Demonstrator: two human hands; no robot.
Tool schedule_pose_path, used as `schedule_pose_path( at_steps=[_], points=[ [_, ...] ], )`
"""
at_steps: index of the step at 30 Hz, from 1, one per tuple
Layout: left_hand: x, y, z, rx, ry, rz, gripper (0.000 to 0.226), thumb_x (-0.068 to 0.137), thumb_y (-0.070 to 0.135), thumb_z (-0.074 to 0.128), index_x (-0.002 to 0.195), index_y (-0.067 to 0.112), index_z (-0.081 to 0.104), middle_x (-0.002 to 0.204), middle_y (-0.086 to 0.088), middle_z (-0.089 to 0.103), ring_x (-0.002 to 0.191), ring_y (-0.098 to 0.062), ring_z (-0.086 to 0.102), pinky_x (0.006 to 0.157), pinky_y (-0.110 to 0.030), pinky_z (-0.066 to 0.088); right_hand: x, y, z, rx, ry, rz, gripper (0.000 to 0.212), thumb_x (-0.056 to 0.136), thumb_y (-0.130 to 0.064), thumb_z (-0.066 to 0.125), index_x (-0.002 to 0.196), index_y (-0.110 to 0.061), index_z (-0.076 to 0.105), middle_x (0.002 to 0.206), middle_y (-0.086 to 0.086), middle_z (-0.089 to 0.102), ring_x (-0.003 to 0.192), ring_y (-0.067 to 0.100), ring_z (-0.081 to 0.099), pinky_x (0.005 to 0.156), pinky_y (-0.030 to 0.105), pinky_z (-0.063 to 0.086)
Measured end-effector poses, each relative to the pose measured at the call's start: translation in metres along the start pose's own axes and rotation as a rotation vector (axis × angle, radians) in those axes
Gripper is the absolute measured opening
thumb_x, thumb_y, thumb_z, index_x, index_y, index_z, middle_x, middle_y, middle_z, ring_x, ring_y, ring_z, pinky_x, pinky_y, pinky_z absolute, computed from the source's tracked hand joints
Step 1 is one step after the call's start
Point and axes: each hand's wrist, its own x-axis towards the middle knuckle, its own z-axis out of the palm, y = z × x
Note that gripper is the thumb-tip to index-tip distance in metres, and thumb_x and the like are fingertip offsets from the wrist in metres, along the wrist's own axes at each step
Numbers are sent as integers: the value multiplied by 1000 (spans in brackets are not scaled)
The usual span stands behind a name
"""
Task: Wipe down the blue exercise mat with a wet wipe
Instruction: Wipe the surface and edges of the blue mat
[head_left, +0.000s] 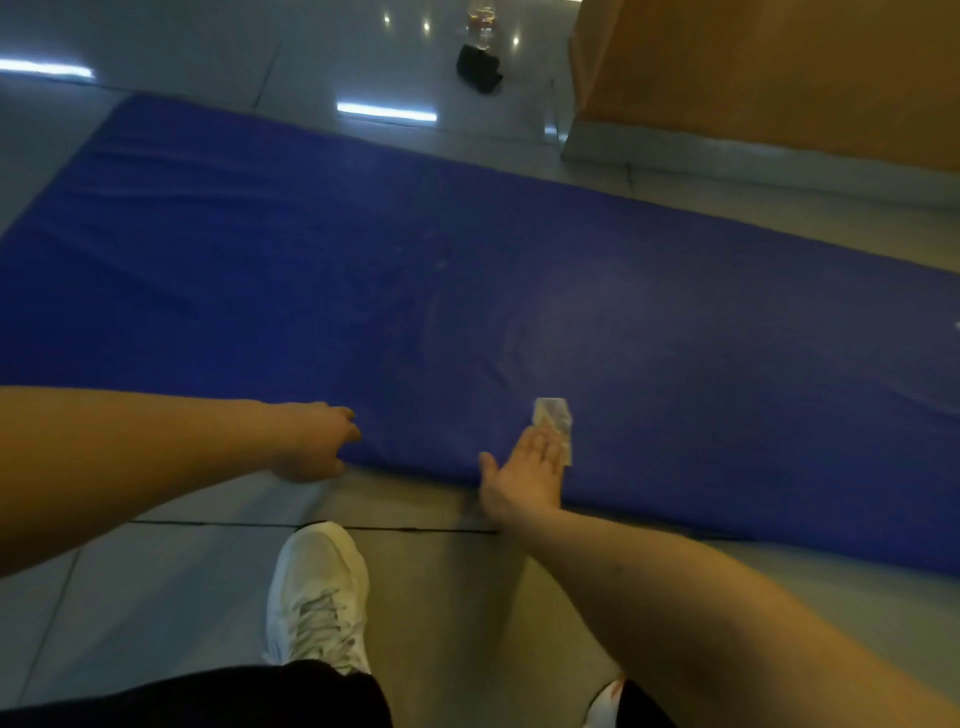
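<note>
Your right hand (524, 475) lies flat, fingers straight and thumb spread aside, and it presses the wet wipe (555, 422) on the blue exercise mat (363, 270), close to its near edge. Your left hand (317, 441) curls its fingers round that same edge, further left. The mat lies on the tiled floor (156, 597). Beyond it are a black object (479, 68) and a clear container (480, 21), its content too blurred to tell.

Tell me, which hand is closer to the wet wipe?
Right. The right hand presses flat on the wipe; the left hand grips the mat edge, off to the wipe's left.
</note>
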Motion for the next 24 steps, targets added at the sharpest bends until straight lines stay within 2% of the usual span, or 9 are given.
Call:
schedule_pose_path(
  at_steps=[2,5,8,10,14,18,21,24],
  points=[
    [-3,0,2,-13,12,-2,60,103,40,46,158,23,27,165,-2,18,143,-27,35,115,-40,36,-11,-30,17,-25,-24,-134,88,102,-62,26,159,-2,-5,167,18,-14,153,35,-16,124,48,-9],
    [0,-2,4,-15,1,-4,61,103,40,46,158,24,26,166,-1,17,144,-27,35,116,-39,35,-20,-45,25,-68,-76,-329,84,103,-61,25,160,-10,-10,165,9,-24,152,28,-25,124,47,-12],
    [7,-3,3,-1,-23,-6,63,103,41,47,159,24,24,167,-1,13,145,-26,34,116,-39,35,-15,-13,17,-109,-24,-410,80,104,-59,24,159,-15,-14,163,2,-28,151,22,-26,124,41,-13],
    [12,-3,-1,10,-25,5,63,103,42,48,159,24,25,167,-1,13,144,-26,36,116,-38,36,-7,22,10,-120,38,-384,79,105,-54,28,159,-15,-14,163,3,-28,152,21,-24,125,38,-11],
    [21,-8,-11,6,-9,26,61,103,41,48,158,24,27,166,-1,16,142,-26,38,114,-39,38,3,88,-5,-85,108,-174,82,104,-52,31,159,-14,-15,165,4,-26,153,18,-22,125,39,-7],
    [31,-14,-18,-2,5,48,60,102,41,48,157,24,30,165,0,19,140,-26,41,112,-40,41,1,125,-16,-14,127,204,80,106,-53,24,157,-5,-15,167,13,-19,154,27,-17,127,44,-2],
    [36,-18,-20,7,-5,42,61,102,42,47,157,23,29,165,0,20,140,-26,40,112,-40,41,0,95,-13,179,116,440,81,106,-51,26,157,-3,-15,166,15,-19,153,31,-19,126,45,-3],
    [40,-20,-21,-7,-11,32,62,103,42,46,158,21,27,165,0,19,143,-25,37,114,-38,38,-1,43,-3,315,108,540,82,106,-50,31,158,-1,-10,167,14,-16,153,32,-20,125,45,-1]
  ],
)
